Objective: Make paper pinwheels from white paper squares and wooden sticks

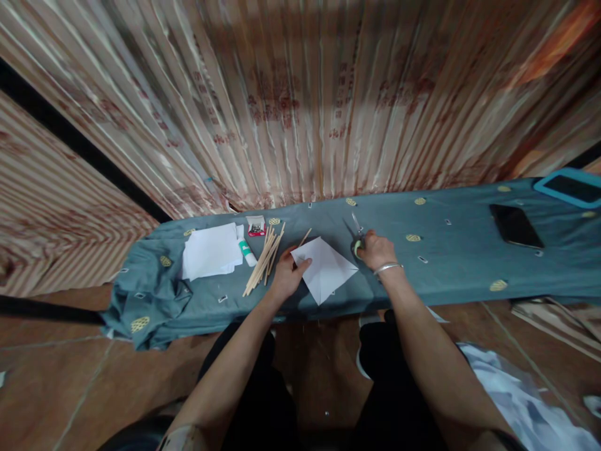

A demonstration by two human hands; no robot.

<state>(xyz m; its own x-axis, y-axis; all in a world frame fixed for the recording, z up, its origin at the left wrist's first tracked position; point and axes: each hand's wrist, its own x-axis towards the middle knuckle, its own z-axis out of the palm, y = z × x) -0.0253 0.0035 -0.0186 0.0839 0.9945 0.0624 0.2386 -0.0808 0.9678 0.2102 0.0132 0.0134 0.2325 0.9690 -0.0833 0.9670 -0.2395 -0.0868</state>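
Left hand (287,274) pinches creased, diamond-shaped white paper (328,269); right hand (377,252), fingers curled round green-handled metal scissors (359,234). Thin wooden sticks (261,262) near left.

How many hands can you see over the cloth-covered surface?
2. The left hand holds the white paper near the middle; the right hand, just right of it, holds the scissors. No other hand shows.

Hung with pleated, printed curtains (300,138) behind a cloth-draped bench (460,257); crossed at left by dark poles (84,148); floored in large brown tiles (56,388); dimly lit, tinged orange at upper right.
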